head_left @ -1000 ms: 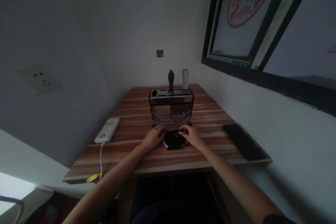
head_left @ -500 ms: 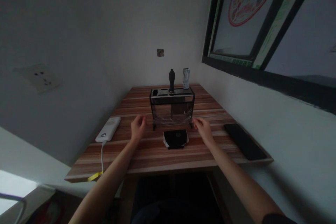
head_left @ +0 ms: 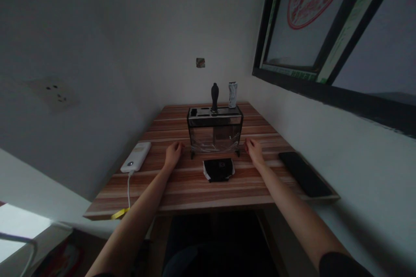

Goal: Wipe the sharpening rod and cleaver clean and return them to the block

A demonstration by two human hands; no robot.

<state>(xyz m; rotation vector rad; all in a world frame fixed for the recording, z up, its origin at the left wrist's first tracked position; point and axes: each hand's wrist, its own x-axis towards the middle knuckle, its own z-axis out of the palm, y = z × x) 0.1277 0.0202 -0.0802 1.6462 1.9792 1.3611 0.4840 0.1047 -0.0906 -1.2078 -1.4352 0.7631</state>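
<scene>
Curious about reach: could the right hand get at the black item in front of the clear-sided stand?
Probably yes: nothing visible stands between the right hand and the black item.

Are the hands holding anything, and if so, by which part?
Nothing visible is held: the left hand and right hand are apart from the black item.

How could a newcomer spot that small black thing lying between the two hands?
Start at the striped wooden table, then find the see-through box with the dark frame standing on it. The black thing lies in front of that box, toward the table's near edge. Pale edges on both sides set it apart from the longer, all-dark phone at the table's right.
</scene>
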